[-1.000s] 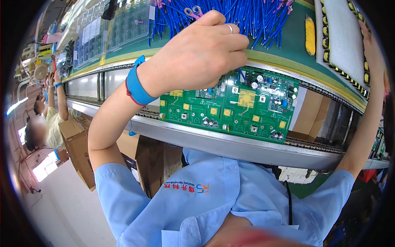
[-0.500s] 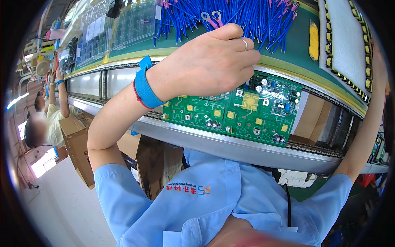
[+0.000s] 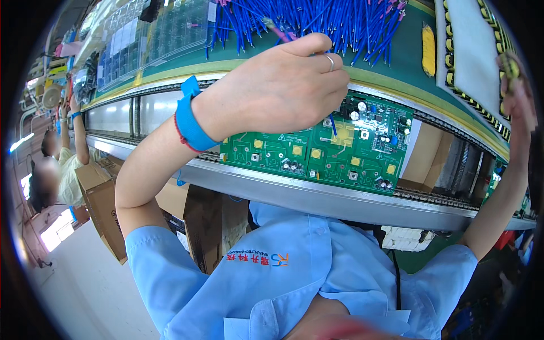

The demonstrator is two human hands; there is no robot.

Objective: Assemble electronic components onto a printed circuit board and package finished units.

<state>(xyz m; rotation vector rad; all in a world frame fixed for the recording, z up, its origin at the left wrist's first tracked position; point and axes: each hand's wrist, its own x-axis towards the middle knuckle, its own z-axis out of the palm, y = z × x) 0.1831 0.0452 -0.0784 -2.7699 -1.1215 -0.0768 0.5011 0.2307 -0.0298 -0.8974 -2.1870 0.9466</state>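
Observation:
My left hand (image 3: 283,88), with a blue strap on its wrist, is closed over the far edge of a green circuit board (image 3: 272,153). It holds a blue wire (image 3: 333,126) whose end sticks out below the fingers, over a yellow square on the board. Pink-sleeved ring terminals (image 3: 277,29) stick out above the same hand, smeared by motion. At the far right, my right hand (image 3: 518,107) pinches a small yellow-and-black part (image 3: 510,68), beside the white foam tray (image 3: 473,51). The part is blurred, so its exact kind does not show.
The board rests across metal conveyor rails (image 3: 317,195). Behind lie a heap of blue wires (image 3: 317,20), a yellow-handled tool (image 3: 428,51) and clear compartment boxes (image 3: 181,34). Cardboard boxes (image 3: 102,204) stand below left. Another person (image 3: 73,170) works at the far left.
My right hand has come up into clearer view with a yellow-and-black part in its fingers. My left hand has shifted slightly left and nearer; the blue wire's end now shows over the board.

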